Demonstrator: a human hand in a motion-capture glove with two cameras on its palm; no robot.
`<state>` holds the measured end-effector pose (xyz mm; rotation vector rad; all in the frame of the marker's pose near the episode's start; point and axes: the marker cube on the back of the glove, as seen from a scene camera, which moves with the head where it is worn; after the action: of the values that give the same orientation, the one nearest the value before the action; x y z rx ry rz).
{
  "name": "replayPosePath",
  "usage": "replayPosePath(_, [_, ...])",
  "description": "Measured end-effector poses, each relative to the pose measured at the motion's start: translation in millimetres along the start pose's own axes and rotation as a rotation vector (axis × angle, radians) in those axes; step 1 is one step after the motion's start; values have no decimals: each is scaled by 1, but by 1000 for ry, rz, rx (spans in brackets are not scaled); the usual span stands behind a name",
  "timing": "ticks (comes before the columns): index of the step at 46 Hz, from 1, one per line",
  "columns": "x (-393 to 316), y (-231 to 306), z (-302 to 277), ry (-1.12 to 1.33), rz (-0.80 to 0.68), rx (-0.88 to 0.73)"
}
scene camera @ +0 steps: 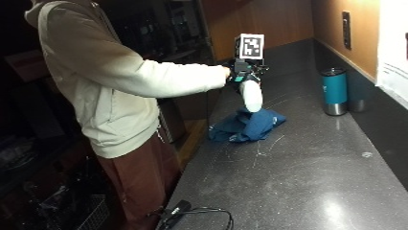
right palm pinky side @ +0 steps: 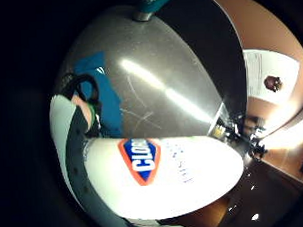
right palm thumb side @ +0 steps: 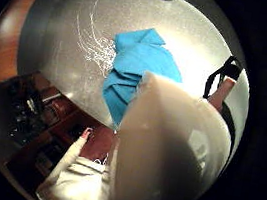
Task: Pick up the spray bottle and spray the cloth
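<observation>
Here the right hand (scene camera: 241, 73) grips the spray bottle (scene camera: 252, 96) above the cloth (scene camera: 247, 125).

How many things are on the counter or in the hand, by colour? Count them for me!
White: 1, the spray bottle, held up by the gloved right hand
Blue: 1, the cloth crumpled on the counter
Teal: 1, the tumbler standing near the wall
Black: 1, the cable at the counter's near edge
Total: 4
</observation>
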<state>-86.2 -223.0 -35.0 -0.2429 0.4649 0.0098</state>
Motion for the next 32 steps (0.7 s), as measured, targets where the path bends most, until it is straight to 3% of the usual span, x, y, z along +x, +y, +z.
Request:
replayPosePath(7, [-16,2,-28,-125,-13,97])
replayPosePath(15, [-38,5,-76,-428,-85,266])
replayPosePath(24, [-74,1,-106,-860,-181,420])
replayPosePath(32, [-148,-12,-108,-1293,-294,428])
